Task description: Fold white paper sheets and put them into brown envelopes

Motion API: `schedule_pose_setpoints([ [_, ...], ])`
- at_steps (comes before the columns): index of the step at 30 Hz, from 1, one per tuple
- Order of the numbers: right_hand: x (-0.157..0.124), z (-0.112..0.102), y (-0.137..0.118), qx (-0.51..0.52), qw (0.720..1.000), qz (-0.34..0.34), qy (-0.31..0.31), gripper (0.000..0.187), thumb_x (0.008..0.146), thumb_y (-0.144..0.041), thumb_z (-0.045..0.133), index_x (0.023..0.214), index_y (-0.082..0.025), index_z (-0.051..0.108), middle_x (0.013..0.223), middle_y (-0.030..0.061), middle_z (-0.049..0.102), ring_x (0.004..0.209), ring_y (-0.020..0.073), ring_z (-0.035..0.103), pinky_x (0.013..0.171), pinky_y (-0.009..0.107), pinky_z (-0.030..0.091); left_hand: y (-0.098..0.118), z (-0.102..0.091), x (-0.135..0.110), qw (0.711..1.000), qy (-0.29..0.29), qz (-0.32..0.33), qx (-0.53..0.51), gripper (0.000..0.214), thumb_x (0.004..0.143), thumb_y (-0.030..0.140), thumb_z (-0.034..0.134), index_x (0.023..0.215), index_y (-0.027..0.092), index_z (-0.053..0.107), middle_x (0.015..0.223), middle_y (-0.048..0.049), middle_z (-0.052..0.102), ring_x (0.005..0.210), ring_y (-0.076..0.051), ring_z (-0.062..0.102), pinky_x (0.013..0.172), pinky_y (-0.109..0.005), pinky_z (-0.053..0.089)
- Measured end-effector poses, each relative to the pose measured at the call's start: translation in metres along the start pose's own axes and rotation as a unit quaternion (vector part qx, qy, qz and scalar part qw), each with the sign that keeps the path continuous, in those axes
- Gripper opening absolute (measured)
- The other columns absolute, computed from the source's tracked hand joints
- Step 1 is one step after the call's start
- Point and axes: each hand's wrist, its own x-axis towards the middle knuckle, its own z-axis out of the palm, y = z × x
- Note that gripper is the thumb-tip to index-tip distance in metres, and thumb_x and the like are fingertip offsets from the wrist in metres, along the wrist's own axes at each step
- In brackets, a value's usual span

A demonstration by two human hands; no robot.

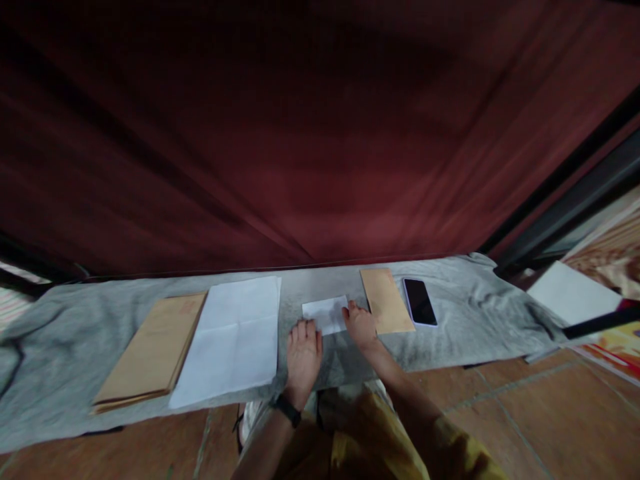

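A small white folded sheet of paper (pixel 326 315) lies on the grey cloth in front of me. My left hand (pixel 304 353) rests at its lower left corner, fingers stretched out and lying flat. At the paper's right edge, my right hand (pixel 361 325) has its fingers bent and closed on the border; the fingertips are partly hidden. Just beyond that hand lies a brown envelope (pixel 387 303). Left of my left hand is a stack of large white paper sheets (pixel 233 333) with fold creases.
A pile of large brown envelopes (pixel 150 347) lies at the left. A phone (pixel 420 302), dark screen up, is right of the single envelope. Grey cloth (pixel 475 320) covers the narrow surface, a dark red fabric panel (pixel 320 167) stands behind it, and black bars (pixel 575 193) rise at the right.
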Motion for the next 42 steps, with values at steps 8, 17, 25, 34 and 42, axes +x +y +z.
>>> schedule_pose_setpoints([
  [8,0.002,0.003,-0.002,-0.002,1.0,-0.003,0.015,0.032,0.106,-0.032,0.043,0.125,-0.011,0.06,0.093,0.0177,0.077,0.085,0.0244,0.076,0.072,0.03,0.054,0.003,0.038,-0.015,0.997,0.012,0.071,-0.039,0.056,0.102,0.037,0.038,0.154,0.014,0.04,0.161,-0.0171,0.039,0.152,-0.029,0.032,0.12,-0.051,0.035],
  [17,-0.004,0.004,-0.003,0.011,0.998,-0.002,0.055,0.035,0.106,-0.029,0.039,0.129,-0.012,0.058,0.114,0.0196,0.071,0.101,0.0285,0.07,0.086,0.039,0.053,0.007,0.039,-0.014,0.997,0.015,0.078,-0.018,0.063,0.1,0.043,0.047,0.156,0.015,0.038,0.164,-0.0203,0.032,0.153,-0.033,0.028,0.12,-0.054,0.033],
  [25,-0.025,0.03,-0.02,0.117,0.961,-0.244,0.058,0.045,0.106,-0.027,0.041,0.15,-0.023,0.049,0.154,0.0072,0.051,0.144,0.0204,0.043,0.121,0.041,0.034,0.005,0.045,-0.015,0.995,-0.02,0.093,0.01,0.055,0.095,0.018,0.044,0.148,0.005,0.048,0.161,-0.023,0.036,0.154,-0.032,0.026,0.122,-0.053,0.031],
  [34,-0.018,0.043,-0.001,0.051,0.976,-0.188,0.098,0.049,0.106,-0.036,0.045,0.153,-0.019,0.046,0.16,0.0112,0.042,0.148,0.0248,0.039,0.122,0.046,0.03,0.003,0.053,-0.017,0.998,0.028,0.056,-0.019,0.057,0.099,0.021,0.033,0.154,0.007,0.038,0.156,-0.0195,0.046,0.153,-0.028,0.03,0.121,-0.052,0.034],
  [42,-0.016,0.046,0.008,0.021,0.977,-0.17,0.124,0.052,0.105,-0.038,0.046,0.153,-0.017,0.045,0.16,0.0132,0.041,0.146,0.0274,0.04,0.12,0.046,0.029,0.007,0.047,0.007,0.999,0.043,0.022,-0.022,0.059,0.099,0.023,0.033,0.154,0.003,0.035,0.159,-0.0205,0.041,0.153,-0.028,0.028,0.124,-0.05,0.028],
])
